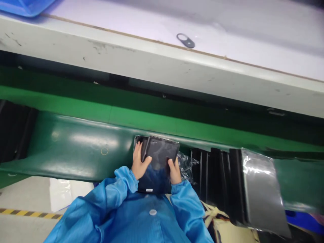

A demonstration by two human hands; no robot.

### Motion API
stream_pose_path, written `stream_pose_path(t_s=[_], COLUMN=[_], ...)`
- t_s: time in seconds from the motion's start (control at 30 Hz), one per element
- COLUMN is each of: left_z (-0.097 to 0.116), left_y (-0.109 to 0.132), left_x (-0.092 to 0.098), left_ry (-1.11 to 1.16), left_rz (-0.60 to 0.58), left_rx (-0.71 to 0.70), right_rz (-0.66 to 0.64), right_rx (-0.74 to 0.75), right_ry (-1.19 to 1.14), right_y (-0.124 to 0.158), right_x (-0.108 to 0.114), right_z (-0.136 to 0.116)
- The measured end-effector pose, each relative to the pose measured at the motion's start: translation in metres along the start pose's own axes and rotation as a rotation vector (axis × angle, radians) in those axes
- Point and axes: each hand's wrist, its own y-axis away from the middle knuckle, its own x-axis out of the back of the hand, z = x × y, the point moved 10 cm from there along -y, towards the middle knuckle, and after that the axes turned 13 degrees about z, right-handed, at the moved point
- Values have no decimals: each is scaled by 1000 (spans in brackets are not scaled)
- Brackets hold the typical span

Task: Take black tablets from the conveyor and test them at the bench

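Note:
My left hand grips the left side of a black flat panel, thumb over its face. My right hand holds the right side, its thumb also on the front. The panel is dark and glossy, with a small white label near its lower edge. Another dark panel shows behind it on the left, wrapped in clear film. Crumpled clear plastic film lies just right of my right hand.
Several black panels lean in an overlapping row at the right, the outermost film-wrapped panel showing silvery grey. A dark stack stands far left on the green belt. Above, a white ledge carries a small dark oval piece.

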Motion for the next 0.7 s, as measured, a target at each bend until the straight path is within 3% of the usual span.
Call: stream_pose_path(t_s=[0.07, 0.13, 0.27, 0.4, 0.53, 0.7], left_z=[9, 2, -27, -50, -43, -29], left_y=[1, -6, -16, 0, 23, 32], left_x=[-9, -12, 0, 19, 22, 14], left_ry=[-128, -240, -234, -190, -264, -455], left_rz=[-17, -8, -11, -35, -95, -111], left_rx=[-79, -92, -69, -20, -96, -152], right_rz=[34, 62, 87, 97, 100, 133], right_rx=[-45, -81, -109, -143, -114, -139], right_ry=[-25, -30, -5, 31, 25, -99], right_y=[-1, -4, -10, -9, -6, 4], right_x=[4, 3, -4, -1, 3, 16], right_z=[7, 12, 17, 29, 30, 29])
